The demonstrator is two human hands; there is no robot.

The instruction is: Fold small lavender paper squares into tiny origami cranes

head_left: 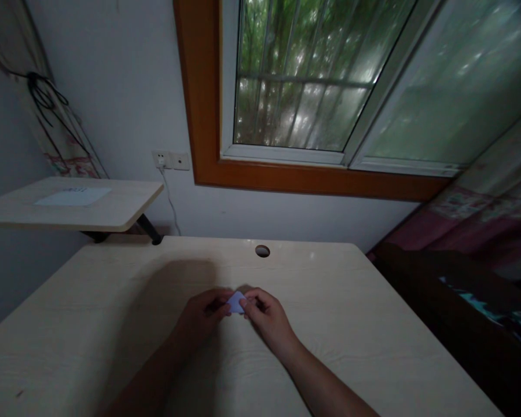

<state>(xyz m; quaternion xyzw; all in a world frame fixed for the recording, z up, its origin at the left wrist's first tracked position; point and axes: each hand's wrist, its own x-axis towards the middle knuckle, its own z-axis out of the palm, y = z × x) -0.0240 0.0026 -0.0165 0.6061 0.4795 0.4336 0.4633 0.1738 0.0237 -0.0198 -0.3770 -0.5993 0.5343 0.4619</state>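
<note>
A small pale blue piece of folded paper (236, 302) lies between my two hands at the middle of the light wooden desk (351, 324). My left hand (202, 315) pinches its left side with curled fingers. My right hand (267, 315) pinches its right side, fingers closed on the edge. Both hands rest low on the desk top, and most of the paper is hidden by the fingers.
A round cable hole (263, 251) sits in the desk near its far edge. A raised side shelf (125, 208) with a white sheet (73, 196) stands at the left. A wall socket (171, 160) with a cable and a window (295, 87) are behind. A dark bed frame (460, 313) borders the right.
</note>
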